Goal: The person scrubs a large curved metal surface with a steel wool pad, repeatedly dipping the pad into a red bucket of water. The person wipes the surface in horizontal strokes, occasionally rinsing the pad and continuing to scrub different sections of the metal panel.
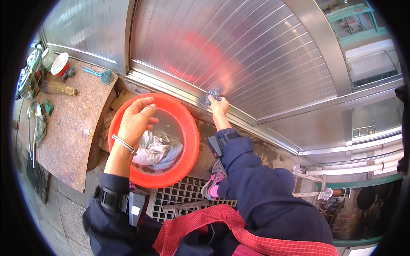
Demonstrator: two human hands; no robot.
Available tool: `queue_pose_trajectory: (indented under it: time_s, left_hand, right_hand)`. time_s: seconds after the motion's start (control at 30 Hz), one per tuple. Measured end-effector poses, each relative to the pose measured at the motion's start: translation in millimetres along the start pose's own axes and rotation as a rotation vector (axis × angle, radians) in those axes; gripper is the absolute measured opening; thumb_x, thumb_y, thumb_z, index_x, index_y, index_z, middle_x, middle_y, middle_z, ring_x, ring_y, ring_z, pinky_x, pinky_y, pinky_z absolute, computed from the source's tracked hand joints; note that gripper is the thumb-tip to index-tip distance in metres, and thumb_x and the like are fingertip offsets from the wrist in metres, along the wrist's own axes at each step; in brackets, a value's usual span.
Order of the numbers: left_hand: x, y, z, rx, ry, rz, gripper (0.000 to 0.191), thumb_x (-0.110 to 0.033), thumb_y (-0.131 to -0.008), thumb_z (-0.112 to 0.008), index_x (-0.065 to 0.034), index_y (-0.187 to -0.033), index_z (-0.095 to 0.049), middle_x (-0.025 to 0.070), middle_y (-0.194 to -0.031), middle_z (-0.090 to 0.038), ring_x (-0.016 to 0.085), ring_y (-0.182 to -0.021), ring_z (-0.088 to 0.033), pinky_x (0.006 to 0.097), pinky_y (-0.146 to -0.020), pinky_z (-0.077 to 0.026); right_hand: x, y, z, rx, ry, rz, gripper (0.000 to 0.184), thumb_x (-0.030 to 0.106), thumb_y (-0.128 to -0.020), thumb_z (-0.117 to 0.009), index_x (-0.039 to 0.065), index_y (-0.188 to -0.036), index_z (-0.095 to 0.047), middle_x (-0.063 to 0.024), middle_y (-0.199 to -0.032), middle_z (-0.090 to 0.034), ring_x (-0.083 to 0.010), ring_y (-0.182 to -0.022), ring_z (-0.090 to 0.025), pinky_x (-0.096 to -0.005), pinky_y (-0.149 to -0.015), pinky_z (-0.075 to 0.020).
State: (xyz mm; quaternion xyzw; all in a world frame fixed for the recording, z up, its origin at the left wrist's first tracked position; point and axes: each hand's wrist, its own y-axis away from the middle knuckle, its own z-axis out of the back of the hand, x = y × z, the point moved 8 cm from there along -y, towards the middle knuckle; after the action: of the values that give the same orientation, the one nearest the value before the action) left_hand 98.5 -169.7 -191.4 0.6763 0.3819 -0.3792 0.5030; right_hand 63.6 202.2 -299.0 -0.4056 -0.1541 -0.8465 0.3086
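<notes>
My right hand (219,107) grips a steel wool scrubber (213,94) and holds it against the lower frame of a ribbed metal door panel (230,54). Above the near-left part of a red plastic basin (190,140) hangs my left hand (136,120), its fingers loosely curled and holding nothing. Murky water fills the basin, and a white patterned cloth (153,148) and a light blue cloth (171,156) lie in it. A bracelet circles my left wrist.
On a stone slab (73,121) at left lie a short straw brush (59,88), a blue-handled scrubber (105,76), a red and white bowl (60,64) and metal ladles (33,110). A plastic grate (179,192) covers ground below the basin, beside my shoe (214,180).
</notes>
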Motion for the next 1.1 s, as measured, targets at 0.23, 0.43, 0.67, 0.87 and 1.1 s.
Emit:
queue_pose_trajectory:
  time_s: [0.23, 0.43, 0.67, 0.87, 1.1]
  left_hand:
    - [3, -2, -7, 0.031, -0.012, -0.014, 0.040, -0.023, -0.089, -0.056, -0.0018, -0.123, -0.053, 0.0071, -0.106, -0.063, 0.015, -0.077, -0.063, 0.0252, -0.063, -0.046]
    - [4, 0, -9, 0.040, -0.017, -0.006, 0.040, -0.023, -0.089, -0.056, -0.0024, -0.123, -0.054, 0.0065, -0.104, -0.064, 0.014, -0.078, -0.063, 0.0251, -0.064, -0.046]
    - [4, 0, -8, 0.047, -0.044, 0.018, 0.039, -0.023, -0.089, -0.056, -0.0027, -0.123, -0.054, 0.0053, -0.103, -0.065, 0.013, -0.078, -0.062, 0.0252, -0.067, -0.045]
    - [1, 0, -8, 0.041, -0.053, 0.011, 0.039, -0.022, -0.089, -0.055, -0.0027, -0.123, -0.054, 0.0067, -0.104, -0.064, 0.014, -0.078, -0.062, 0.0256, -0.066, -0.045]
    - [3, 2, -18, 0.067, -0.062, -0.002, 0.038, -0.022, -0.090, -0.055, -0.0027, -0.123, -0.054, 0.0067, -0.104, -0.065, 0.013, -0.077, -0.062, 0.0255, -0.065, -0.046]
  right_hand:
    - [115, 11, 74, 0.116, -0.670, 0.129, 0.027, 0.015, -0.082, -0.071, 0.000, -0.099, -0.056, -0.0086, -0.080, -0.065, -0.0120, -0.048, -0.057, -0.0210, -0.034, -0.0369]
    - [161, 4, 132, -0.166, -0.621, 0.417, 0.029, 0.015, -0.079, -0.074, -0.005, -0.093, -0.059, -0.0084, -0.075, -0.066, -0.0117, -0.052, -0.060, -0.0236, -0.045, -0.0471]
    - [27, 5, 27, -0.040, -0.633, 0.066, 0.029, 0.014, -0.077, -0.076, -0.002, -0.094, -0.060, -0.0070, -0.075, -0.065, -0.0116, -0.049, -0.057, -0.0250, -0.040, -0.0434]
    - [-3, -1, 9, 0.099, -0.461, -0.249, 0.043, 0.017, -0.076, -0.076, -0.004, -0.108, -0.056, -0.0097, -0.073, -0.065, -0.0153, -0.044, -0.057, -0.0258, -0.031, -0.0357]
    - [142, -4, 129, 0.076, -0.623, 0.255, 0.025, 0.022, -0.084, -0.070, 0.000, -0.091, -0.062, -0.0073, -0.073, -0.065, -0.0106, -0.049, -0.058, -0.0205, -0.035, -0.0368]
